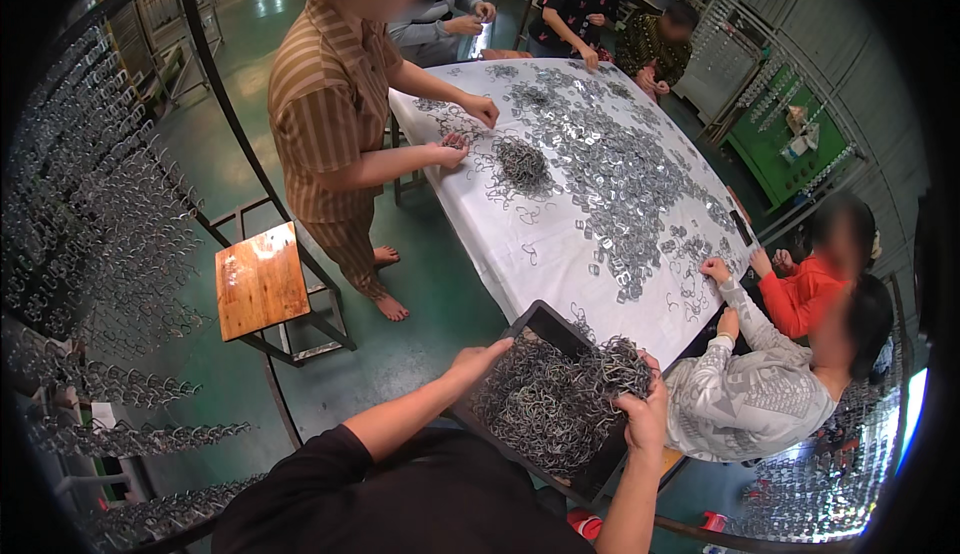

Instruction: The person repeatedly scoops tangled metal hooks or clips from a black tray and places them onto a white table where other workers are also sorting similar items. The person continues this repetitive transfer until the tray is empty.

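In front of me is a black tray (556,330), heaped with small, curved grey metal hooks (535,409). My left hand (478,364) is closed on the tray's left rim, its thumb lying along the edge and its other fingers mostly hidden. At the tray's right side, my right hand (645,414) grips a tangled clump of metal hooks (612,372), with thumb and fingertips showing around it. The tray's far end reaches the near edge of a table under a white cover (480,239).
Flat metal pieces (610,174) spread across the table, beside a pile of hooks (522,164). A person in striped clothes (335,104) stands at the left near a wooden stool (262,279). Other people surround the table, one in grey (750,394) close on my right. Racks of hanging parts (110,224) stand left.
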A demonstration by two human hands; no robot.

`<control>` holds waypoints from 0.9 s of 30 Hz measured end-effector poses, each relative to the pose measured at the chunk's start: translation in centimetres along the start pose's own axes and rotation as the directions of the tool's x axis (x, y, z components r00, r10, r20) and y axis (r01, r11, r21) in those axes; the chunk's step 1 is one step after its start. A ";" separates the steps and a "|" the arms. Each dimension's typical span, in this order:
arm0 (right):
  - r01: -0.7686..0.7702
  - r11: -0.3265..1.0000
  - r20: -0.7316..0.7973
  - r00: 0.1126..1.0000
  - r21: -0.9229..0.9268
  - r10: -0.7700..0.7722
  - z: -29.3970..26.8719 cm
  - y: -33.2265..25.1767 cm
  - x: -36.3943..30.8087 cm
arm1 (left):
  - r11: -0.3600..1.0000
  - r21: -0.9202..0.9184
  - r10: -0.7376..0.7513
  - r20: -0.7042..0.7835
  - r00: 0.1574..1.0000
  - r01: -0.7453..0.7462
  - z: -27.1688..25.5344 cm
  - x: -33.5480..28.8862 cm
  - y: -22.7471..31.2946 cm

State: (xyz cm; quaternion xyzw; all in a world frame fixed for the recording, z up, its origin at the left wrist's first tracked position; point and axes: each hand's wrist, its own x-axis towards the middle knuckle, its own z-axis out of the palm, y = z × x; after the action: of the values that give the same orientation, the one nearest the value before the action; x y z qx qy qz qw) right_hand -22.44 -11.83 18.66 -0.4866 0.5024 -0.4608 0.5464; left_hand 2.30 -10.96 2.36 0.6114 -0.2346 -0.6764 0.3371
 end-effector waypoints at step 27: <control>-0.023 0.999 0.026 0.999 0.032 0.022 -0.1 0.0 1.8 | 0.999 0.017 0.046 -0.032 0.998 -0.045 0.1 0.2 -0.2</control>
State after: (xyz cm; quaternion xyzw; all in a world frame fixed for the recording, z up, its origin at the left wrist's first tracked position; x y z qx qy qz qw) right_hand -22.42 -13.67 18.46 -0.4778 0.4933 -0.4566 0.5656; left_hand 2.12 -10.98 2.05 0.6196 -0.2483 -0.6566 0.3511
